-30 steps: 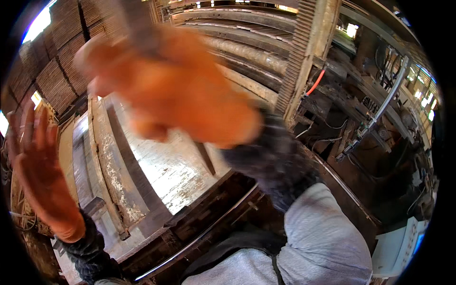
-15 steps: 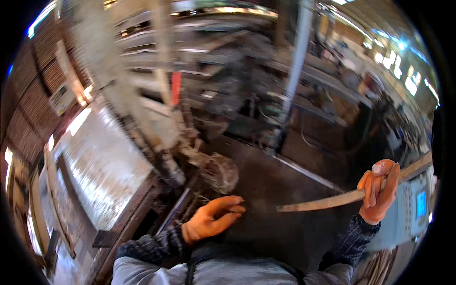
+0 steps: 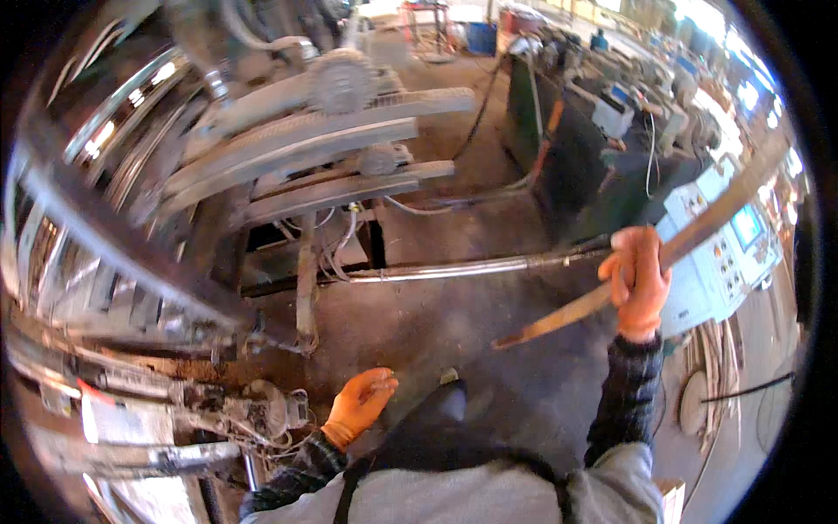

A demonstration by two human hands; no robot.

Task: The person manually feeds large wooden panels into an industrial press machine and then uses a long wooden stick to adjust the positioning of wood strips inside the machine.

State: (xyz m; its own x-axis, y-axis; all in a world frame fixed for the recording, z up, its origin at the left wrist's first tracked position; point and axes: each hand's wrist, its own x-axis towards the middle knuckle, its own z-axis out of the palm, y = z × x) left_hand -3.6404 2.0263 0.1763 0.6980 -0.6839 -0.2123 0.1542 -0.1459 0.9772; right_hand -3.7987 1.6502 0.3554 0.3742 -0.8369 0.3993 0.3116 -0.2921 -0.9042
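Note:
My right hand [image 3: 640, 275], in an orange glove, is closed round a long, narrow wooden strip [image 3: 724, 210]. The strip slants from its tip low in the middle up to the far right, passing in front of a pale control box. Lower left of centre is my left hand [image 3: 360, 402], gloved in orange too. It holds nothing, and its fingers are loosely stretched out above the dark floor. Machine parts with hoses [image 3: 271, 410] lie just left of it.
A dusty machine with a toothed wheel [image 3: 342, 80] and steel beams fills the upper left. A metal rail [image 3: 463, 269] crosses the floor ahead. The control box [image 3: 711, 271] with a lit screen stands right, above a bundle of thin wood strips [image 3: 717, 371].
The view has swung to the right, bringing the toothed-wheel machine and more of the control box into sight. The wooden strip, still in my right hand, now slants more steeply.

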